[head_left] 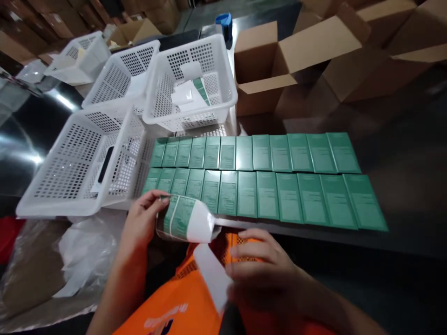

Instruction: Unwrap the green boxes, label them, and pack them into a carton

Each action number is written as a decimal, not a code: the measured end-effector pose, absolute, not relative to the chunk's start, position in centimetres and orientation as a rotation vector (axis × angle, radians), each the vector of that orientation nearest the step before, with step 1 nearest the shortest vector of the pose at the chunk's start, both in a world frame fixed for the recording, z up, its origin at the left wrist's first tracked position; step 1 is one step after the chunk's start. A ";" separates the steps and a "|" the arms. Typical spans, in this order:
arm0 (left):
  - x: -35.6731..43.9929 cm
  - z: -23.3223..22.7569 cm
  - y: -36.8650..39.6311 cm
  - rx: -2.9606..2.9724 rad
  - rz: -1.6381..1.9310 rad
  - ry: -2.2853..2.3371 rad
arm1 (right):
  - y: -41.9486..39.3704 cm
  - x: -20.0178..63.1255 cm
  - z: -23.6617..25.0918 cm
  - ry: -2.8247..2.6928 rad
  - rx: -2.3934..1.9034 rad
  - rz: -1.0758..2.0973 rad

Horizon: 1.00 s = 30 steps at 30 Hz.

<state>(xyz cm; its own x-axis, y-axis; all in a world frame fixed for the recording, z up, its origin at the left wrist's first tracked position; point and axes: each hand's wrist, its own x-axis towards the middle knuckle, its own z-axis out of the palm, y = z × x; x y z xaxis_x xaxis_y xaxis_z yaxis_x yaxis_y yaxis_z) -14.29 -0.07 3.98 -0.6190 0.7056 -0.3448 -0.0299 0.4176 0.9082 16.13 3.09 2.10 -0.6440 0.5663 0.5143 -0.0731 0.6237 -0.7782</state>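
Below 2 box rows (265, 181) | left hand (141, 223) grip pinches label sheet (183, 218) | right hand (265, 274) grip holds white strip (211, 274)

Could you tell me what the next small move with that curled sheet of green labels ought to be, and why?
Probably peel one label free. The left hand pinches the curled label sheet at its edge, while the right hand holds a white backing strip already pulled away below it. Two rows of green boxes lie just beyond on the dark table.

Matt green paper labels (265, 179), perforated white plastic baskets (75, 167), brown cardboard boxes (279, 65).
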 end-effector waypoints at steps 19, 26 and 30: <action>-5.0 2.0 4.0 1.388 0.496 1.555 | 16.6 17.4 2.5 -1.599 -1.069 1.928; -3.2 0.4 3.7 1.224 0.538 1.590 | 15.9 16.0 0.5 -1.796 -1.154 1.582; -2.6 0.0 4.0 1.200 0.469 1.637 | 15.6 15.2 -1.1 -2.059 -1.261 1.193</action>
